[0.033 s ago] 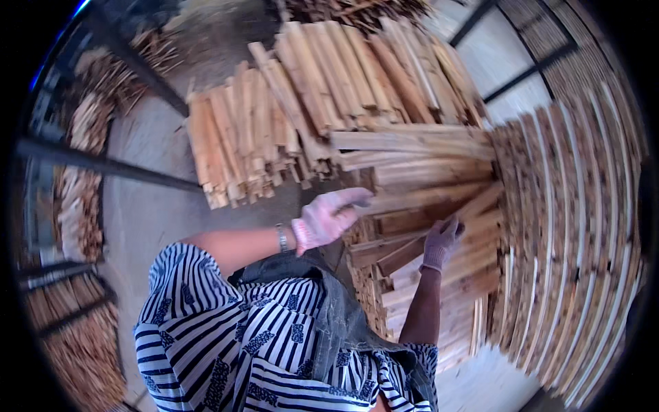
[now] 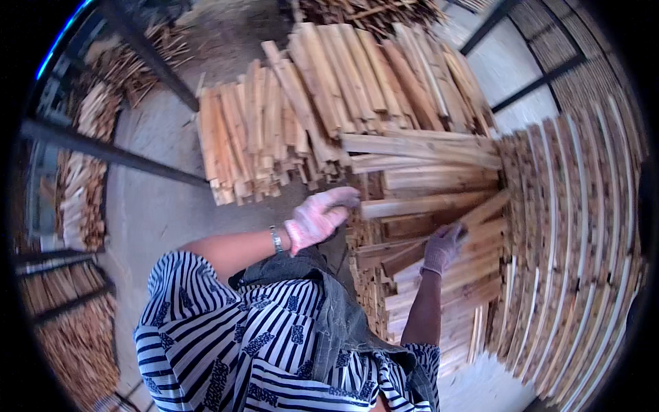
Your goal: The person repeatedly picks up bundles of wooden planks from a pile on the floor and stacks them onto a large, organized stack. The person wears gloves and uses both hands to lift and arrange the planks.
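My left hand [image 2: 319,218], in a pink and white glove, is at the left end of a long pale wooden board [image 2: 425,204]. Its fingers are pressed together and slightly blurred; whether they grip the board's end does not show. My right hand [image 2: 445,247], gloved too, is closed on a narrow wooden board [image 2: 485,209] lying aslant across a stack of boards [image 2: 453,281]. That slanted board runs from lower left to upper right under my fingers. More boards [image 2: 425,145] lie crosswise on the stack's far part.
Beyond my hands lies a large pile of wooden boards [image 2: 336,72]. A tall layered wall of stacked boards [image 2: 563,247] rises on the right. Dark metal bars [image 2: 117,152] cross on the left, with wood heaps [image 2: 86,192] past them and concrete floor [image 2: 154,185] between.
My left hand has drawn slightly left, away from the middle of the stack. My right hand stays on the slanted board. The whole view has shifted a little.
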Demonstrator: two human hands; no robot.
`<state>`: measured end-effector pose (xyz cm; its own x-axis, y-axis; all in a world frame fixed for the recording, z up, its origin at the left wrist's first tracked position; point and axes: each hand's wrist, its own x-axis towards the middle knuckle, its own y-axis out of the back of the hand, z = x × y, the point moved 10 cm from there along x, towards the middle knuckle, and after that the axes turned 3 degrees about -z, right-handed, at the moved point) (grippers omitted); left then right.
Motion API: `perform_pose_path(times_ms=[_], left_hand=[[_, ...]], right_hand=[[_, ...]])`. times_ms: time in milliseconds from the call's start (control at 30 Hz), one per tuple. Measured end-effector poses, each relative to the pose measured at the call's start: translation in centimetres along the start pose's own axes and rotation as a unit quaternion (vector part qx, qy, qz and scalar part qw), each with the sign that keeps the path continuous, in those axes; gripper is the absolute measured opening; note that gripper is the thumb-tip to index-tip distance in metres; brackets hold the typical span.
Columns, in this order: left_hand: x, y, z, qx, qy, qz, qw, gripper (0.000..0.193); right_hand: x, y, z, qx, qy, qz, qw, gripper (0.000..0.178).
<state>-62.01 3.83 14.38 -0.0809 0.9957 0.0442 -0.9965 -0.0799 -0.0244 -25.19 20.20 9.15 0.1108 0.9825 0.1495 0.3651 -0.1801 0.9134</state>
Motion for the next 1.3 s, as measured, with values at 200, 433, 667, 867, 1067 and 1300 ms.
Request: perform_pose_path(times_ms=[200,433,667,867,1067,1300], left_hand=[[-17.4,12.6,-16.6,-0.126,0.278,0.347,0.887,0.047],[-17.6,19.9,-28.9,-0.331,0.278,0.236,0.87,0.009],[-7.4,32.5,-30.3,-0.155,0.424,0.246,0.858,0.093],[0.3,40.3,-33.5,-0.146,0.398,0.29,0.858,0.114],[2.5,38.0,-34.7,0.004,0.473,0.253,0.844,0.127],[1.3,39.9,-31.8,-0.385,0.371,0.263,0.803,0.071]], right_hand=[[-1.6,1.5,-5.1,-0.138,0.091,0.052,0.985,0.049],[-16.5,-4.8,-23.3,0.33,0.201,-0.345,0.855,0.028],[-27.6,-24.9,-30.7,0.22,-0.042,-0.541,0.811,0.063],[-19.7,-39.1,-35.6,0.236,-0.175,-0.46,0.838,0.081],[-20.1,-43.2,-41.1,0.191,-0.187,-0.357,0.895,0.09],[-24.4,-45.2,-47.0,0.201,-0.136,-0.546,0.802,0.093]])
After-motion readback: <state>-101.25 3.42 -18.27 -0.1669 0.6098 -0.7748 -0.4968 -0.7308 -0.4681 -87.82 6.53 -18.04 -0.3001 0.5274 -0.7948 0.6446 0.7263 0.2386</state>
